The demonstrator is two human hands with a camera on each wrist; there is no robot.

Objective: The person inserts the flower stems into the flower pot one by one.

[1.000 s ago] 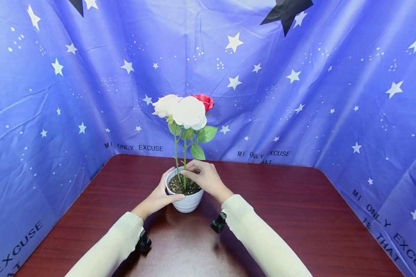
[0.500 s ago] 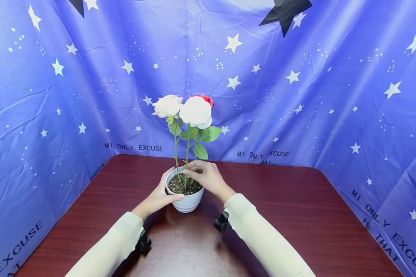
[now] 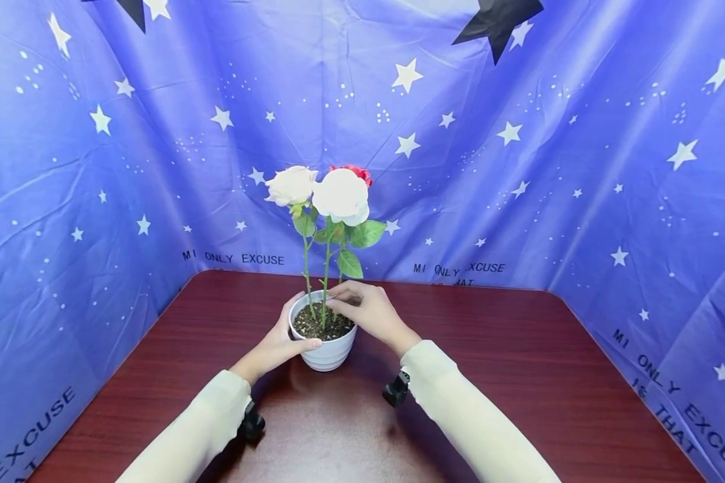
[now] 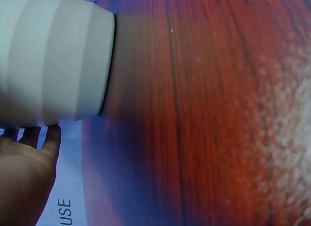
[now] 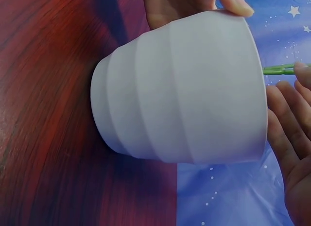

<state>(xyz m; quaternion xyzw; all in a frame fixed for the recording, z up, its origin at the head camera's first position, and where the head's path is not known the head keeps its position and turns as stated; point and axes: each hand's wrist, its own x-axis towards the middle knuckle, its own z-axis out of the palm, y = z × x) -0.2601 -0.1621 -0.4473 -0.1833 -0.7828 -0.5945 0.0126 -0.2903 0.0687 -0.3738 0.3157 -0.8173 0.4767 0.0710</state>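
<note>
A white ribbed flowerpot filled with dark soil stands upright on the table. My left hand holds its left side, thumb at the front rim; in the left wrist view, fingers touch the pot wall. A white rose rises from the soil in front, a paler cream rose at left. Behind them, a red rose is partly hidden. My right hand hovers over the right rim, its bent fingers and thumb slightly apart beside the white rose's green stem.
The pot stands on a dark red wood-grain table. Blue cloth printed with stars and lettering surrounds it at the back and sides. Black wrist cameras hang below both cuffs.
The white rose first shifted right with my right hand at its stem, uncovering more of the cream rose. My right hand then let go and moved slightly right. My left hand stays on the flowerpot.
</note>
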